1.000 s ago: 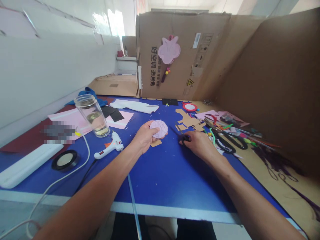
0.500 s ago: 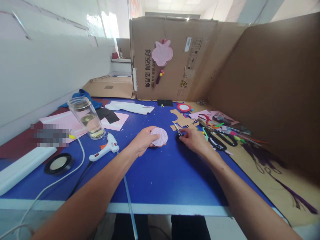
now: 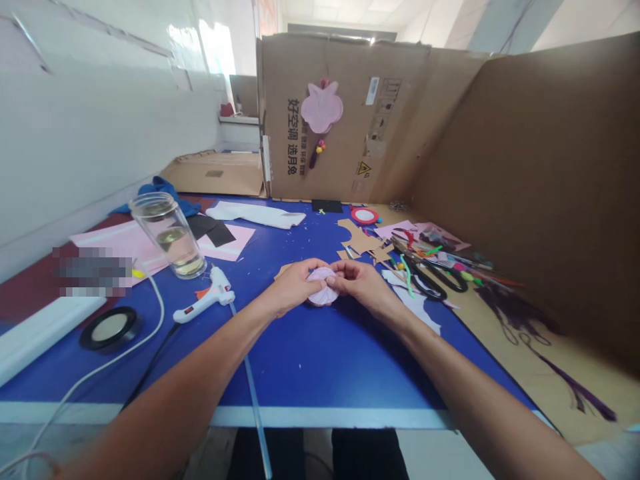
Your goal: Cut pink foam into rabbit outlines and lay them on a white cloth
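Over the middle of the table, a round pale pink disc (image 3: 323, 297) marked with thin lines is gripped between both hands. My left hand (image 3: 299, 288) is closed on its left side, thumb on top. My right hand (image 3: 356, 285) pinches its right upper edge, with the fingertips close to my left thumb. Part of the disc is covered by fingers. Beyond my right hand lie cut brown cardboard scraps (image 3: 356, 235), with a small silver-bladed tool (image 3: 351, 252) partly hidden among them.
A white glue gun (image 3: 207, 299), a glass jar of liquid (image 3: 173, 240) and black tape (image 3: 110, 327) stand left. Scissors with black handles (image 3: 430, 288) and white paper scraps (image 3: 417, 308) lie right. Cardboard walls (image 3: 350, 133) enclose the back and right.
My right hand has left the silver-bladed tool by the cardboard scraps and moved left onto the disc. My left hand still holds the disc.
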The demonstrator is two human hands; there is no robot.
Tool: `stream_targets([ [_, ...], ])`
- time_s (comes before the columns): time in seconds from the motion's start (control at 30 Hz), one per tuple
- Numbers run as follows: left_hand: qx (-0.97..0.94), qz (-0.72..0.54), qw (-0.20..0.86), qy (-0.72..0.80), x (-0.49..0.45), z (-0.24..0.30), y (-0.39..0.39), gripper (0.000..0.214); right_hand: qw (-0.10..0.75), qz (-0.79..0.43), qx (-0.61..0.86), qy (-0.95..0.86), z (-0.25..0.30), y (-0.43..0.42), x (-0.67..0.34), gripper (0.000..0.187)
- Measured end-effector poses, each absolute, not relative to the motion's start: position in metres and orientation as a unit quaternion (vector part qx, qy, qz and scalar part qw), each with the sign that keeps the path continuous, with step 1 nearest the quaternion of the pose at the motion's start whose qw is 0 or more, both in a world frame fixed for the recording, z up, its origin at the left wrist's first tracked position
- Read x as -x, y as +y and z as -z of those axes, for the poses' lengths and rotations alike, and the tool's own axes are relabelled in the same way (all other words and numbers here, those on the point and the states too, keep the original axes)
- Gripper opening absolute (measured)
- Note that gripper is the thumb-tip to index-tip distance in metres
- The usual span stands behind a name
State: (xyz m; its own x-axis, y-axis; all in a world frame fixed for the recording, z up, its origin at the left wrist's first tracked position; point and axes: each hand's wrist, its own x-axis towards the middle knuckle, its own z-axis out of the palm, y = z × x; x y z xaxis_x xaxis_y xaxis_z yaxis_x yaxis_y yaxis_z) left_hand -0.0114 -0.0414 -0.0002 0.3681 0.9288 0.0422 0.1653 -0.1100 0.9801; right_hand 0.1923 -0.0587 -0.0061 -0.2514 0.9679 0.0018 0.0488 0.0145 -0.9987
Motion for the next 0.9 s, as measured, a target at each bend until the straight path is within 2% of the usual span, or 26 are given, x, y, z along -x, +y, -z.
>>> stream_targets([
  [0.17,-0.632,-0.353,0.546,0.421,0.011,-0.008,-0.042,0.022,0.411,-0.532,0.461,-0.58,0.002,-0.057,-0.198,0.054],
  [0.27,-0.589,-0.398,0.549,0.441,0.016,-0.014,-0.035,0.016,0.385,-0.518,0.476,-0.597,-0.004,-0.055,-0.208,0.051],
  [0.37,-0.587,-0.476,0.45,0.476,0.028,-0.018,-0.024,0.015,0.331,-0.519,0.486,-0.62,-0.012,-0.055,-0.219,0.05],
  [0.43,-0.627,-0.477,0.363,0.497,0.036,-0.02,-0.018,0.013,0.304,-0.522,0.487,-0.63,-0.018,-0.057,-0.222,0.051],
  [0.6,-0.733,-0.355,0.25,0.524,0.044,-0.02,-0.019,0.023,0.285,-0.546,0.458,-0.641,-0.025,-0.062,-0.218,0.053],
  [0.8,-0.8,-0.207,0.171,0.537,0.044,-0.01,-0.025,0.057,0.329,-0.525,0.475,-0.624,-0.023,-0.059,-0.22,0.051],
  [0.9,-0.792,-0.167,0.141,0.571,0.045,-0.006,-0.023,0.063,0.339,-0.521,0.486,-0.615,-0.022,-0.057,-0.221,0.05],
])
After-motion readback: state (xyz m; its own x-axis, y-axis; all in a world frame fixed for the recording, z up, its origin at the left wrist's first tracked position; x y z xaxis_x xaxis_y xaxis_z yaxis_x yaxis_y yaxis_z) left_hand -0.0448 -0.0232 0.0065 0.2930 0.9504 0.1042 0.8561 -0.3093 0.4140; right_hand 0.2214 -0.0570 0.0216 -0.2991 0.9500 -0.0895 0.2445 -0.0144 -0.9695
